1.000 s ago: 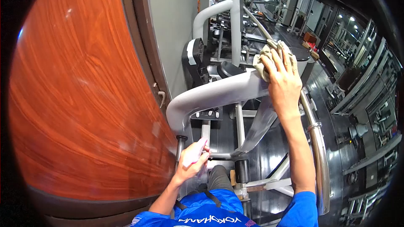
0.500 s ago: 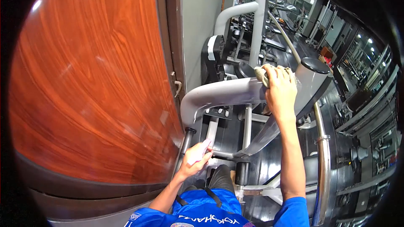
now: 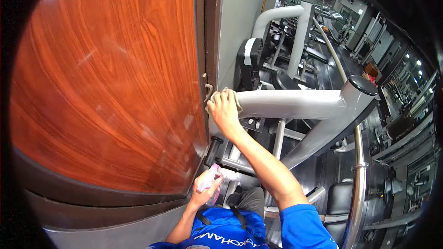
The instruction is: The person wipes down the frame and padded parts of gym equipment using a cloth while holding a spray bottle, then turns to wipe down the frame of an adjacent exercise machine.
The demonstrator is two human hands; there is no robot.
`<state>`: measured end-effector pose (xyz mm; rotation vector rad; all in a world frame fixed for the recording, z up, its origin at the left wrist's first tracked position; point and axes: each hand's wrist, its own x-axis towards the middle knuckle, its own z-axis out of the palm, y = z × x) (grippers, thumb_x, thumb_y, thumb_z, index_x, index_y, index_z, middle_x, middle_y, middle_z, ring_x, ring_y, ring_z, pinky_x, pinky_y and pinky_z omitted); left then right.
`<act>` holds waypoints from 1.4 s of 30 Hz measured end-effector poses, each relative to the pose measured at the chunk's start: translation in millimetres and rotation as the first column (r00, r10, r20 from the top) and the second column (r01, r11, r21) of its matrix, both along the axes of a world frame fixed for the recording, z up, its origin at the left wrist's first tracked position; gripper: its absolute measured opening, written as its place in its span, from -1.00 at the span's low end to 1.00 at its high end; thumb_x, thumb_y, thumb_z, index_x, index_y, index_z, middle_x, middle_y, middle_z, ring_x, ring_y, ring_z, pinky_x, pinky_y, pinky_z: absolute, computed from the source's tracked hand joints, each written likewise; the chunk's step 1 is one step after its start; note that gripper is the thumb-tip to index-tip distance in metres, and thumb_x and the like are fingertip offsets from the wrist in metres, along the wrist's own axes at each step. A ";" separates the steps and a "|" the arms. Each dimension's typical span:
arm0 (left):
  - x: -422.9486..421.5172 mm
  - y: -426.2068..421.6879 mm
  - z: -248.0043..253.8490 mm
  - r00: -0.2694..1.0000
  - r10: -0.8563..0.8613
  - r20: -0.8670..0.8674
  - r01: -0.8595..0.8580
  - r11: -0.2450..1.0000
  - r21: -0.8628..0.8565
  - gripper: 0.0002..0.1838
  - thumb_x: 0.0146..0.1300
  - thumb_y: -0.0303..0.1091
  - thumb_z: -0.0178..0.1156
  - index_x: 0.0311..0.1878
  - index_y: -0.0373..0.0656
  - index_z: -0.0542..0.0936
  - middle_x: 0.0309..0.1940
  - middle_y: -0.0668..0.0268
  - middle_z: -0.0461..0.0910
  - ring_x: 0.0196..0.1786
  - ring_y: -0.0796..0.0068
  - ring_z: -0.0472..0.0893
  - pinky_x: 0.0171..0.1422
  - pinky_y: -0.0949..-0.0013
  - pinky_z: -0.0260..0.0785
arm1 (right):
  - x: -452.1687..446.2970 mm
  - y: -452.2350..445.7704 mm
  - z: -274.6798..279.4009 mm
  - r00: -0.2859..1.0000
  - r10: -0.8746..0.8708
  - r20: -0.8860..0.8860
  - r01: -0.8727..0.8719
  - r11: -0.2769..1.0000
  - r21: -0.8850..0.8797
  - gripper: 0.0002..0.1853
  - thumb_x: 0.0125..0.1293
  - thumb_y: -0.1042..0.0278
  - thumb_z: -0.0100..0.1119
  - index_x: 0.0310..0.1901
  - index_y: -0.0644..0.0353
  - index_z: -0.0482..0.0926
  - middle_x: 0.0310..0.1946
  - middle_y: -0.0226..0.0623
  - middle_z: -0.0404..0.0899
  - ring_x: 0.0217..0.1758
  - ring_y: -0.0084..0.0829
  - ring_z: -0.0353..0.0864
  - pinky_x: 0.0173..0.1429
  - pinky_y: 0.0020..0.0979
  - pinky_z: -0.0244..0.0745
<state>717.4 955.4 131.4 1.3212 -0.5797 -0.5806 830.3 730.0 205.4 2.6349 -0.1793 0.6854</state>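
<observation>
A thick silver-grey tube of a gym machine frame (image 3: pixel 290 104) runs across in front of me and bends downward at its left end. On that bend my right hand (image 3: pixel 224 114) presses a greenish-beige cloth (image 3: pixel 239 104), its fingers curled over it. Lower down, close to my body, my left hand (image 3: pixel 201 194) is wrapped around a pink and white spray bottle (image 3: pixel 209 178). The bottle's lower part is mostly hidden by the hand. A short black-capped peg (image 3: pixel 213 151) sits just above the left hand.
A glossy reddish wood door (image 3: pixel 110 87) with a metal handle (image 3: pixel 208 87) stands close on the left. A chrome bar (image 3: pixel 360 189) rises at the right beside a black pad (image 3: pixel 339 198). More gym machines stand further back along the dark floor.
My right hand has slid left along the tube with the cloth, from near the capped post to the bend. The view has shifted, and more of the spray bottle shows in my left hand.
</observation>
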 end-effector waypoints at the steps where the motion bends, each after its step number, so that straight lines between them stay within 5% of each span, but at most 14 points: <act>1: 0.1 0.1 -0.9 1.000 0.006 0.010 -0.006 1.000 0.005 -0.83 0.30 -0.47 0.25 -0.08 -0.27 0.56 -0.37 0.34 0.60 -0.48 0.64 0.57 -0.37 0.52 0.43 | 2.8 5.6 -3.8 0.999 -0.025 -0.046 0.022 0.997 -0.068 -0.79 0.26 0.21 0.07 -0.16 -0.02 0.65 -0.08 -0.21 0.53 0.12 -0.17 0.45 0.38 0.05 0.12; 8: -2.7 -3.0 5.4 0.999 0.036 0.008 -0.036 0.999 -0.002 -0.82 0.30 -0.46 0.25 -0.07 -0.27 0.56 -0.38 0.34 0.61 -0.48 0.65 0.57 -0.38 0.53 0.42 | 2.2 -3.4 0.5 0.995 -0.016 -0.099 0.015 1.000 -0.006 -0.78 0.29 0.19 0.04 -0.13 -0.03 0.64 0.02 -0.21 0.53 0.21 -0.17 0.43 0.45 0.03 0.05; 11: -3.1 -2.1 8.3 1.000 0.017 0.008 -0.017 1.000 0.017 -0.82 0.30 -0.46 0.25 -0.07 -0.26 0.57 -0.38 0.35 0.61 -0.49 0.66 0.57 -0.38 0.53 0.42 | -14.3 -10.5 34.5 0.965 -0.139 -0.222 0.157 0.985 0.067 -0.67 0.37 0.20 -0.05 0.07 0.00 0.58 0.11 -0.17 0.50 0.33 -0.13 0.35 0.47 0.02 0.00; 13: -1.3 -1.4 9.9 1.000 -0.008 0.025 0.007 0.999 0.046 -0.82 0.30 -0.45 0.25 -0.07 -0.26 0.57 -0.38 0.35 0.61 -0.49 0.66 0.57 -0.38 0.52 0.42 | -42.3 -27.2 65.9 0.971 -0.208 -0.120 0.222 0.968 0.117 -0.72 0.34 0.21 -0.02 -0.01 0.00 0.60 -0.02 -0.17 0.56 0.18 -0.18 0.50 0.42 -0.04 0.10; 14: -0.8 -2.5 10.3 0.999 -0.026 0.034 0.024 0.998 0.058 -0.82 0.30 -0.45 0.25 -0.07 -0.25 0.58 -0.38 0.36 0.61 -0.49 0.66 0.57 -0.39 0.52 0.42 | -57.0 -43.5 79.6 0.978 -0.210 0.005 0.209 0.975 0.070 -0.78 0.25 0.23 0.07 -0.12 -0.05 0.63 -0.15 -0.19 0.61 0.03 -0.18 0.59 0.26 -0.11 0.35; 17: 1.2 -8.7 9.0 0.995 -0.095 0.016 0.093 0.993 0.076 -0.81 0.30 -0.43 0.26 -0.07 -0.25 0.58 -0.38 0.36 0.62 -0.48 0.66 0.58 -0.39 0.52 0.43 | -117.2 -88.2 132.5 0.934 -0.353 -0.053 0.357 0.926 0.120 -0.81 0.26 0.33 0.03 -0.15 0.07 0.59 -0.30 -0.15 0.66 -0.20 -0.17 0.67 0.01 -0.19 0.51; 20: 2.3 -16.5 13.4 0.983 -0.181 -0.025 0.183 0.977 0.106 -0.76 0.30 -0.51 0.22 0.00 -0.32 0.51 -0.27 0.22 0.61 -0.44 0.57 0.58 -0.31 0.48 0.47 | -179.0 -104.9 175.2 0.869 -0.491 0.052 0.479 0.864 0.156 -0.66 0.13 0.53 0.13 -0.03 0.04 0.56 -0.28 -0.22 0.65 -0.18 -0.16 0.64 -0.08 -0.18 0.55; 21: 2.4 -19.6 14.8 0.980 -0.194 -0.046 0.198 0.976 0.095 -0.77 0.30 -0.51 0.22 0.00 -0.32 0.51 -0.27 0.22 0.61 -0.44 0.57 0.58 -0.31 0.48 0.48 | -195.8 -113.3 175.8 0.891 -0.377 0.254 0.338 0.923 0.183 -0.76 0.14 0.47 0.17 -0.13 0.02 0.59 -0.30 -0.27 0.67 -0.21 -0.21 0.65 -0.11 -0.20 0.55; 26: 6.6 -36.6 21.8 0.973 -0.224 -0.057 0.225 0.974 0.008 -0.78 0.31 -0.52 0.19 0.00 -0.33 0.51 -0.27 0.20 0.60 -0.43 0.54 0.59 -0.31 0.45 0.49 | -202.6 -97.8 141.6 0.870 -0.271 0.411 0.256 0.962 0.092 -0.48 0.00 0.62 0.21 0.07 0.00 0.57 0.11 -0.27 0.57 0.28 -0.22 0.46 0.46 -0.17 0.21; 29: 10.3 -45.8 24.3 0.988 -0.154 -0.003 0.153 0.986 -0.071 -0.80 0.32 -0.45 0.22 -0.03 -0.29 0.55 -0.34 0.31 0.62 -0.46 0.63 0.60 -0.36 0.50 0.46 | -210.5 -82.2 101.5 0.847 -0.216 0.485 0.120 0.968 0.221 -0.39 -0.07 0.70 0.19 0.11 0.01 0.59 0.18 -0.22 0.54 0.37 -0.15 0.41 0.49 -0.10 0.19; 31: 10.5 -52.6 31.3 0.993 -0.110 0.029 0.112 0.991 -0.076 -0.82 0.33 -0.49 0.20 -0.05 -0.31 0.54 -0.35 0.30 0.61 -0.46 0.63 0.60 -0.36 0.50 0.47 | -221.7 -60.4 85.3 0.830 -0.226 0.511 -0.026 0.898 0.439 -0.36 -0.08 0.74 0.16 0.13 0.01 0.58 0.18 -0.16 0.54 0.36 -0.09 0.42 0.48 -0.07 0.21; 33: 11.9 -58.4 36.3 0.995 -0.087 0.039 0.091 0.990 -0.108 -0.84 0.33 -0.49 0.19 -0.07 -0.31 0.54 -0.36 0.29 0.61 -0.46 0.63 0.60 -0.36 0.51 0.47 | -233.5 -44.4 56.7 0.719 -0.347 0.603 -0.251 0.679 0.690 -0.41 0.04 0.78 0.03 0.15 0.14 0.54 0.17 -0.09 0.52 0.33 -0.15 0.44 0.47 -0.18 0.22; 36: 15.8 -66.4 48.2 0.990 -0.029 0.140 0.047 0.991 -0.128 -0.90 0.34 -0.50 0.17 -0.14 -0.33 0.54 -0.47 0.32 0.58 -0.51 0.64 0.58 -0.41 0.52 0.45 | -248.9 -17.1 31.4 0.500 -0.579 0.644 -0.495 0.419 0.761 -0.53 0.29 0.79 -0.13 0.23 0.32 0.43 0.20 -0.15 0.48 0.31 -0.35 0.43 0.42 -0.36 0.21; 42: 19.8 -78.7 68.0 0.986 0.005 0.165 0.021 0.987 -0.158 -0.92 0.34 -0.51 0.17 -0.18 -0.33 0.53 -0.57 0.36 0.52 -0.58 0.66 0.54 -0.52 0.52 0.40 | -304.4 -20.2 -33.2 0.395 -0.742 0.542 -0.439 0.366 0.821 -0.62 0.42 0.62 -0.02 0.25 0.32 0.39 0.16 -0.20 0.51 0.22 -0.39 0.48 0.35 -0.42 0.26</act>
